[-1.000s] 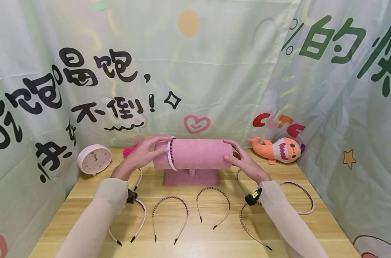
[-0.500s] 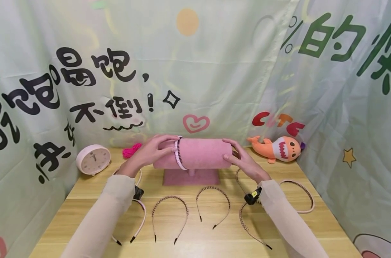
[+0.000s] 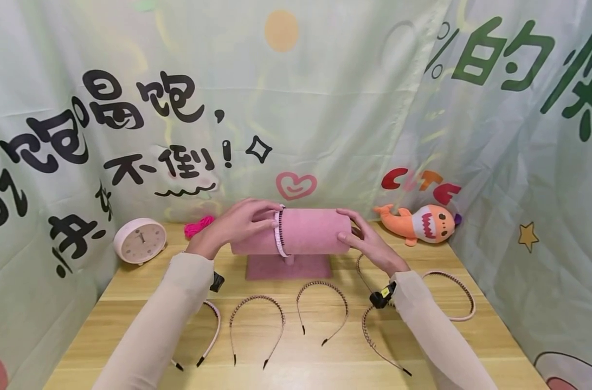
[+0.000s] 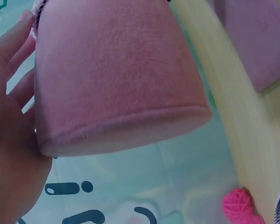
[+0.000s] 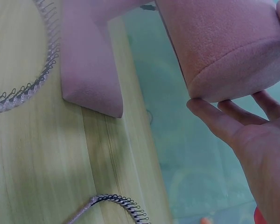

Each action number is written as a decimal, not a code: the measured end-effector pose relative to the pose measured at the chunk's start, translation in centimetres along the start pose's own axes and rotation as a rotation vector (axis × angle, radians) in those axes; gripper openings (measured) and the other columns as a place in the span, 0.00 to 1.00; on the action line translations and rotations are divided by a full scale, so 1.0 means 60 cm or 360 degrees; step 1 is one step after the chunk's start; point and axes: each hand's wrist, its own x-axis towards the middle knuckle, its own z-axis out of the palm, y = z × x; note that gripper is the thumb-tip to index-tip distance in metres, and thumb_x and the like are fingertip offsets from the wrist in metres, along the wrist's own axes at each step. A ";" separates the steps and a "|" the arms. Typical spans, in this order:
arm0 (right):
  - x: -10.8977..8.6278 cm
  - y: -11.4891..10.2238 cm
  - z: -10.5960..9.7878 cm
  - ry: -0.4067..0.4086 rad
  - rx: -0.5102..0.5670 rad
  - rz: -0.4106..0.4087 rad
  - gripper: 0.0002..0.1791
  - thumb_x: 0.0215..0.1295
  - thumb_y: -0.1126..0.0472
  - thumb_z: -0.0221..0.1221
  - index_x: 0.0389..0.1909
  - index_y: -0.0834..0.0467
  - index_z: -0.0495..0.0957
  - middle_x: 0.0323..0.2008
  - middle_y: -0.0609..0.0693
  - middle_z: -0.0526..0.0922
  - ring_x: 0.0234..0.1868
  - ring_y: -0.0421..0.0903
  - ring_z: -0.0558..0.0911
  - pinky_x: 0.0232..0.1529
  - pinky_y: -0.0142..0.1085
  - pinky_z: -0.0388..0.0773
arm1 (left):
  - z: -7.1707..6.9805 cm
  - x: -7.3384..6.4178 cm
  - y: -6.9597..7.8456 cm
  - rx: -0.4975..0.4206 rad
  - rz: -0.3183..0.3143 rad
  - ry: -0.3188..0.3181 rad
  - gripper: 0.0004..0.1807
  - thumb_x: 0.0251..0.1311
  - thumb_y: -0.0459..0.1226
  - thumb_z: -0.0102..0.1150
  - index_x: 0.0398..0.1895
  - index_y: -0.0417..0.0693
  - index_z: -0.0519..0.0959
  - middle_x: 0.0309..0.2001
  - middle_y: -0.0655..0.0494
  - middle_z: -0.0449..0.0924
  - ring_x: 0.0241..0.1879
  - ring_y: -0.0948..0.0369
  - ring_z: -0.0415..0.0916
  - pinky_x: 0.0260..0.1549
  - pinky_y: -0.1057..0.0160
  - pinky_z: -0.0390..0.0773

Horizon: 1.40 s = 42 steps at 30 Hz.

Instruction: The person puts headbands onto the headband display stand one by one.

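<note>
A pink fabric-covered cylinder on a T-shaped display stand stands at the table's back middle. Round the cylinder sits a white headband with dark comb teeth along its right side. My left hand holds this headband by its left edge, thumb in front and fingers over the top. In the left wrist view, the headband shows only at the top corner, beside the thumb. My right hand grips the cylinder's right end, its thumb in front. The right wrist view shows its fingertips at the end's edge.
Several headbands lie on the wooden table, among them one at front middle and one at far right. Along the back are a round clock, pink yarn and an orange plush shark. Printed curtains surround the table.
My left hand has slid the white headband rightward along the cylinder, from near its left end towards the middle. My right hand has stayed at the right end.
</note>
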 end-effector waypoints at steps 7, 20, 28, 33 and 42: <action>0.002 -0.001 0.000 -0.0011 0.0005 0.0000 0.34 0.84 0.47 0.58 0.84 0.30 0.57 0.88 0.46 0.50 0.87 0.64 0.57 0.77 0.68 0.68 | 0.000 0.013 0.011 0.0019 -0.0023 -0.0065 0.21 0.77 0.50 0.66 0.70 0.63 0.83 0.68 0.58 0.84 0.69 0.50 0.77 0.73 0.42 0.72; 0.002 -0.004 0.000 -0.0004 -0.0006 -0.0001 0.34 0.84 0.47 0.58 0.83 0.30 0.58 0.88 0.45 0.50 0.87 0.64 0.56 0.77 0.69 0.67 | 0.007 0.026 0.015 0.0002 0.0029 -0.0065 0.21 0.78 0.49 0.65 0.70 0.60 0.82 0.68 0.56 0.84 0.69 0.51 0.78 0.73 0.44 0.73; -0.001 -0.002 0.001 -0.0001 0.0000 0.0000 0.34 0.84 0.47 0.58 0.84 0.30 0.57 0.88 0.46 0.49 0.86 0.65 0.58 0.76 0.67 0.70 | -0.013 0.005 0.002 -0.0209 -0.0019 -0.0048 0.23 0.78 0.50 0.65 0.71 0.58 0.82 0.69 0.55 0.83 0.74 0.51 0.75 0.77 0.43 0.71; -0.002 -0.002 0.000 -0.0002 0.0000 0.0007 0.34 0.84 0.47 0.58 0.83 0.29 0.57 0.88 0.44 0.49 0.86 0.63 0.58 0.76 0.68 0.69 | -0.041 -0.033 -0.035 -0.0258 -0.0103 0.0023 0.22 0.77 0.48 0.66 0.69 0.54 0.83 0.70 0.51 0.83 0.76 0.48 0.74 0.78 0.41 0.70; -0.002 -0.001 -0.001 -0.0008 -0.0012 0.0000 0.35 0.84 0.46 0.58 0.84 0.29 0.56 0.89 0.44 0.47 0.87 0.64 0.54 0.78 0.70 0.66 | -0.080 -0.139 -0.103 -0.0258 -0.0190 0.0152 0.22 0.78 0.41 0.65 0.70 0.44 0.81 0.75 0.40 0.76 0.72 0.38 0.74 0.71 0.32 0.75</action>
